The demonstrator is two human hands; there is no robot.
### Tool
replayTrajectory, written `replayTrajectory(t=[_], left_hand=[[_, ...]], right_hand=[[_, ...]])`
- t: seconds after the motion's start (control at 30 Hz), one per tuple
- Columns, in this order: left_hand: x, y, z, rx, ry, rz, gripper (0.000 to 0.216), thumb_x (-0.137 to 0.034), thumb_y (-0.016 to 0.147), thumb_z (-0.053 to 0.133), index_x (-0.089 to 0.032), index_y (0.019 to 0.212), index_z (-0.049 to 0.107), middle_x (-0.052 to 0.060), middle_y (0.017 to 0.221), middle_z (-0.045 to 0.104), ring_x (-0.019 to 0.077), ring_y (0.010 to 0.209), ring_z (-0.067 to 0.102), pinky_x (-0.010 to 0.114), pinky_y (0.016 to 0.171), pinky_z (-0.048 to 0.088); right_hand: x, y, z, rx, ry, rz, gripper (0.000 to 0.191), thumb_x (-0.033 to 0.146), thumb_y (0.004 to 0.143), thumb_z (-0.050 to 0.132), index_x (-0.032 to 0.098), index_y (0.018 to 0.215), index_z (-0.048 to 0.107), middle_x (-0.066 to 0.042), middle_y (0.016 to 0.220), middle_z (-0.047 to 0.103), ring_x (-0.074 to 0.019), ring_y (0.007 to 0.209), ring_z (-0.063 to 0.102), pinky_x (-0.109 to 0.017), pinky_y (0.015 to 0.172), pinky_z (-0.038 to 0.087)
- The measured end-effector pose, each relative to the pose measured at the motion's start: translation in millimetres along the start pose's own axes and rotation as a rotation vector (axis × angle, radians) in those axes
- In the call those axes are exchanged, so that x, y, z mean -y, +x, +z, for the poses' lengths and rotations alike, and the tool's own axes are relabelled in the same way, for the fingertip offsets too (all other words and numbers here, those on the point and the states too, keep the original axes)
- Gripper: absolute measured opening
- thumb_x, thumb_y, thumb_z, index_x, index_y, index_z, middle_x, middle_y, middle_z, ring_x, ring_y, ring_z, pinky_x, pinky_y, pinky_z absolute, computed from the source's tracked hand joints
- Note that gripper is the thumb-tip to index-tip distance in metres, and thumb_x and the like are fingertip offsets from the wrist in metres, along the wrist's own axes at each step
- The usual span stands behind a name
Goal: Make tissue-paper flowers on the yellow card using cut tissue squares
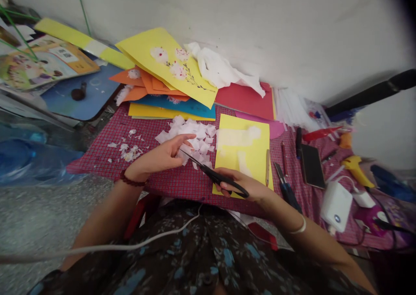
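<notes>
The right hand [240, 184] grips black-handled scissors [212, 175] by their loops, with the blades pointing left and away from the body. The left hand [165, 154] is near the blade tips, its fingers bent and its thumb apart from the forefinger; whether it pinches a bit of paper is too blurred to tell. The scissors are above the near part of the bench [172, 180], which is covered with a red checked cloth [104, 156].

Just beyond the left hand lies a loose heap of white paper pieces [188, 128], and to the left of it a scatter of smaller scraps [130, 152]. Right of the heap, partly under the right hand, lies a yellow sheet [232, 158] with a pale strip [232, 137] on it. Farther right are a utility knife [284, 186], a dark red pencil [284, 156], a flat black box [312, 165], a yellow glue gun [357, 170] and a white power bank [336, 206].

At the far side, a yellow card [169, 76] decorated with white flowers rests over orange paper [146, 86] and blue paper [198, 108]. To its right, crumpled white tissue [221, 67] partly covers a red sheet [250, 102].
</notes>
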State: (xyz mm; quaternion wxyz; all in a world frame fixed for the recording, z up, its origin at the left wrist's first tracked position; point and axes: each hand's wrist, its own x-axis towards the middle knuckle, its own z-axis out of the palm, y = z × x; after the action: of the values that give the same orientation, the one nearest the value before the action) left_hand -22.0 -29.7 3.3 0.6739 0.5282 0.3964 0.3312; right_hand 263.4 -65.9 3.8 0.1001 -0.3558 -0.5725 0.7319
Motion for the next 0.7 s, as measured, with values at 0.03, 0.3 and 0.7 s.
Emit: replayTrajectory(t=[0.03, 0.3, 0.7], left_hand=[[-1, 1, -1, 0.021, 0.018, -0.012, 0.078, 0.000, 0.061, 0.064, -0.023, 0.136, 0.059, 0.006, 0.106, 0.067, 0.0051, 0.054, 0.051, 0.017, 0.045, 0.034], [-10, 11, -7, 0.071, 0.005, 0.039, 0.069, -0.003, 0.059, 0.069, -0.021, 0.125, 0.066, 0.007, 0.097, 0.069, 0.0117, 0.065, 0.062, 0.022, 0.056, 0.048], [-7, 10, -13, 0.173, 0.173, -0.047, 0.072, -0.011, 0.070, 0.066, -0.022, 0.140, 0.051, 0.004, 0.109, 0.061, 0.0056, 0.067, 0.051, 0.019, 0.058, 0.039]], right_hand=[[0, 0, 0, -0.001, -0.001, 0.002, 0.063, 0.065, 0.085, 0.066, 0.013, 0.121, 0.059, 0.001, 0.080, 0.053, -0.0101, 0.065, 0.047, -0.024, 0.059, 0.038], [0, -1, 0, -0.020, -0.005, -0.030, 0.066, 0.062, 0.086, 0.067, 0.013, 0.129, 0.058, -0.001, 0.086, 0.054, -0.0114, 0.072, 0.047, -0.025, 0.064, 0.040], [-6, 3, 1, -0.034, -0.011, -0.029, 0.065, 0.064, 0.085, 0.067, 0.013, 0.125, 0.059, 0.002, 0.079, 0.052, -0.0093, 0.063, 0.044, -0.024, 0.058, 0.036]])
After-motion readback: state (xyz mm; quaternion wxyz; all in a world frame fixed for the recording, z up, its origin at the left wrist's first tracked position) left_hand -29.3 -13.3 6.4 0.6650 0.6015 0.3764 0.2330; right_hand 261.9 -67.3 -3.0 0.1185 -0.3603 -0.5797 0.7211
